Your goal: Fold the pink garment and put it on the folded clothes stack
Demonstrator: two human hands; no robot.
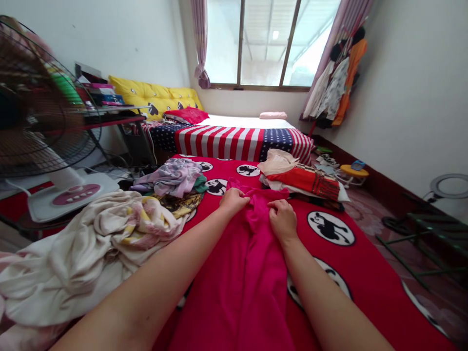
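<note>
Item: one magenta cloth garment [252, 263], lying lengthwise on a red bedspread with black-and-white animal roundels [365, 285], its upper end bunched; left hand [233, 201] closed, gripping the garment's upper part; right hand [283, 220] likewise closed on the same cloth, near the left; step in hand, as judged: gathering the garment's top between both hands; next move calls for keeping both grips even. Also on the red bedspread: left of the hands, a large crumpled cream cloth heap [80, 253] and a crumpled lilac garment [170, 176]; beyond the hands, a pile of folded red and cream clothes [303, 179]; past its far edge, a stars-and-stripes bedcover [226, 142].
</note>
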